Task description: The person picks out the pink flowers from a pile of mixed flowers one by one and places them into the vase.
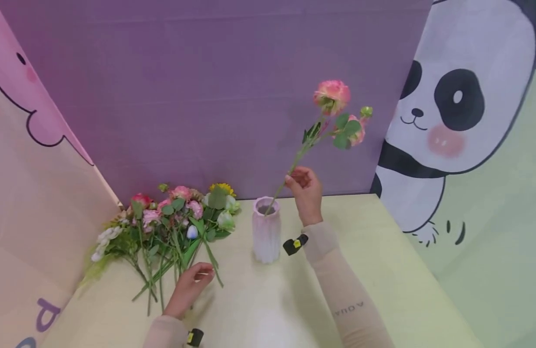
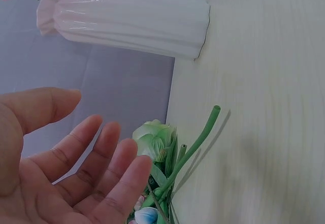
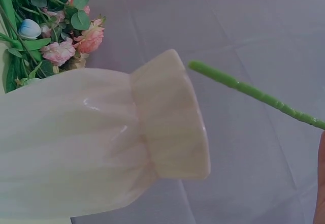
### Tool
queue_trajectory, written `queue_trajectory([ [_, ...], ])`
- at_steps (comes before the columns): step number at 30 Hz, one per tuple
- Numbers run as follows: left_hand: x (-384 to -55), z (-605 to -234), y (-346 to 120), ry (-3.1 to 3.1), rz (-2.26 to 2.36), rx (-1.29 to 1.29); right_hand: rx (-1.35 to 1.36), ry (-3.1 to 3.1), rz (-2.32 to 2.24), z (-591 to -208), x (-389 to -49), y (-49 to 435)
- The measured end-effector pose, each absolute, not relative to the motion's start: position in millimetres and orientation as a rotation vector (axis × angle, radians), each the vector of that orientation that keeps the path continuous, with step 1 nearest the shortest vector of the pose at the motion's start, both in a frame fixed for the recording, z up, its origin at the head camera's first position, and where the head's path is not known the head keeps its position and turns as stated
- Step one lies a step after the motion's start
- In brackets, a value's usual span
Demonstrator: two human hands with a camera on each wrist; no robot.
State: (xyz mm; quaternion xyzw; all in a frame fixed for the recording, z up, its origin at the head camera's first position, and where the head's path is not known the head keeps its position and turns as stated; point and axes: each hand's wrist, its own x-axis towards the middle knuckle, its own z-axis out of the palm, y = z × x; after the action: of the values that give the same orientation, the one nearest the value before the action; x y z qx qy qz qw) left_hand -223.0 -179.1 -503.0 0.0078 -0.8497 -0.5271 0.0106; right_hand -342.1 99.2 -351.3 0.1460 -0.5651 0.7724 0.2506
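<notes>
My right hand (image 1: 307, 193) pinches the green stem of a pink flower (image 1: 332, 95) between thumb and fingers. This flower has two pink blooms, a green bud and leaves, and leans up to the right. In the right wrist view the stem's cut end (image 3: 200, 66) hangs just off the rim of a ribbed pink-and-white vase (image 3: 66, 132). The vase stands upright on the table. My left hand (image 1: 189, 287) holds nothing; its fingers are loosely bent, palm facing the camera in the left wrist view. Beside it lies a thick green stem (image 2: 195, 150) from the flower pile.
A pile of mixed flowers (image 1: 181, 217) lies left of the vase, stems toward me, with pink, white, green and yellow blooms. The pale table (image 1: 359, 241) meets a purple backdrop (image 1: 207, 96) behind. A panda picture (image 1: 459, 145) covers the right wall.
</notes>
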Motion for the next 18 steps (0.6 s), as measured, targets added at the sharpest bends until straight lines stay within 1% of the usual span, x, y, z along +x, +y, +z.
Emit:
queue_trajectory([
  [14,-225.5,-508.1,-180.6,-2.647,-1.644,0.014,0.412,-1.547,2.038,-359.2,-348.5,104.7],
  [18,-225.5,-508.3,-179.6,-2.647,-1.646,0.010,0.394,-1.636,1.991,-362.6,-345.3,103.1],
])
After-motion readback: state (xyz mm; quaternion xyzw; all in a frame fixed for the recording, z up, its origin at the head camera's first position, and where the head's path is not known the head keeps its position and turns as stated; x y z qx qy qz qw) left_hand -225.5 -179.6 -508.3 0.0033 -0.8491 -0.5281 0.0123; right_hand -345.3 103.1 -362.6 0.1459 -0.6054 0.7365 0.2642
